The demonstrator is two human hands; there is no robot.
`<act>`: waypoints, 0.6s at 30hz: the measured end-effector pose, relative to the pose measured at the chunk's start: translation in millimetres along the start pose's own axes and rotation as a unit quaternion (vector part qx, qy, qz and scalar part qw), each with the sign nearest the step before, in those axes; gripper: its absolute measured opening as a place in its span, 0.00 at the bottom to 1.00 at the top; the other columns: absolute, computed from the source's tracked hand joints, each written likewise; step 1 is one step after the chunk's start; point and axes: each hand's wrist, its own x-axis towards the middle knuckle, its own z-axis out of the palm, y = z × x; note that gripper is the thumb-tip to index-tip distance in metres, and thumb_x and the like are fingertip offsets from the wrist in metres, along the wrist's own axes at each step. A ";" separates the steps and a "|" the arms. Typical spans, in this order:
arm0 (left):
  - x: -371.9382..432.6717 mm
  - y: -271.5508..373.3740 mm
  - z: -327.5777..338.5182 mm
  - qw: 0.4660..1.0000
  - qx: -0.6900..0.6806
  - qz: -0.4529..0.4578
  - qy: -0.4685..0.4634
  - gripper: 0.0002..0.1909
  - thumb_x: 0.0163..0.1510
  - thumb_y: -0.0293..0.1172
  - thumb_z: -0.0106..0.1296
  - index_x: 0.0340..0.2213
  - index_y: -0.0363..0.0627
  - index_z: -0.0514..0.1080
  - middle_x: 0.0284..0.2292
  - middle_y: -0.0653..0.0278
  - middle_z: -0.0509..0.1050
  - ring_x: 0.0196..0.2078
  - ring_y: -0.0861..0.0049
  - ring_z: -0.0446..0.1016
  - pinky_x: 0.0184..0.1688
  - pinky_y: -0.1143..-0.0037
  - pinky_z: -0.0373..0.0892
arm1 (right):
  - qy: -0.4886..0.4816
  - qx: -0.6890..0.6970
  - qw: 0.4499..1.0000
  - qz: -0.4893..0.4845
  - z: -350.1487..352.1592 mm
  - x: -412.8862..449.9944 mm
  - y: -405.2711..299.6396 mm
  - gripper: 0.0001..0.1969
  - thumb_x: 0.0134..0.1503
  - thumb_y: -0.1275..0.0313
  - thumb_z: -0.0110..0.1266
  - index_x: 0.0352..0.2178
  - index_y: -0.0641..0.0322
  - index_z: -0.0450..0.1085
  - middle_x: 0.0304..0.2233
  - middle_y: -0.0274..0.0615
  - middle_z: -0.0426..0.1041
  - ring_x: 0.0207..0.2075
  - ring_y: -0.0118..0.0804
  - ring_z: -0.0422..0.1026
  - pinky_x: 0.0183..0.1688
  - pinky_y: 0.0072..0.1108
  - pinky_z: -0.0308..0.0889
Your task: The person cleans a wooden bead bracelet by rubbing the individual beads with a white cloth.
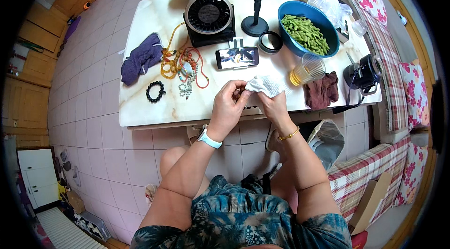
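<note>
Over the front edge of the table, my left hand (226, 104) curls around what look like reddish-brown beads (238, 93). Its thumb and forefinger meet the edge of a white textured cloth or tissue (266, 85). My right hand (275, 107) grips that white cloth from below, its fingers partly covered by it. A few dark beads show between the hands at the table edge; what they belong to is hidden. To the left lie a black bead bracelet (155, 91), amber-coloured beads (168, 69), a red cord necklace (204, 82) and pale grey beads (185, 90).
Behind my hands stand a propped phone (237, 57), a fan (209, 12), a phone stand (255, 25) and a blue basin (299, 48) of green pods. A glass (307, 69), brown cloth (321, 90) and dark jug (362, 73) are right; a purple cloth (141, 59) lies left.
</note>
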 end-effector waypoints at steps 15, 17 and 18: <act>-2.5 -9.7 -0.5 0.991 -0.115 -0.074 0.004 0.08 0.57 0.20 0.49 0.40 0.35 0.68 0.27 0.68 0.72 0.27 0.89 0.69 0.29 0.84 0.67 | -0.020 -0.171 0.984 -0.040 10.3 -2.4 -13.8 0.17 0.46 0.78 0.61 0.40 0.66 0.71 0.38 0.43 0.76 0.39 0.35 0.75 0.42 0.23 0.69; -1.2 -10.8 -2.2 0.988 -0.135 -0.079 -0.009 0.08 0.58 0.21 0.48 0.40 0.35 0.67 0.27 0.70 0.71 0.28 0.90 0.68 0.29 0.84 0.66 | -0.029 -0.169 0.985 -0.015 11.4 -2.4 -18.4 0.14 0.48 0.78 0.61 0.39 0.66 0.73 0.35 0.40 0.77 0.37 0.33 0.75 0.41 0.23 0.69; -1.0 -11.5 -2.1 0.988 -0.135 -0.076 -0.006 0.08 0.58 0.21 0.48 0.40 0.35 0.67 0.27 0.70 0.71 0.28 0.90 0.68 0.29 0.84 0.66 | -0.032 -0.170 0.985 -0.019 11.1 -2.6 -16.8 0.14 0.48 0.78 0.61 0.39 0.66 0.73 0.35 0.40 0.77 0.37 0.33 0.75 0.41 0.23 0.69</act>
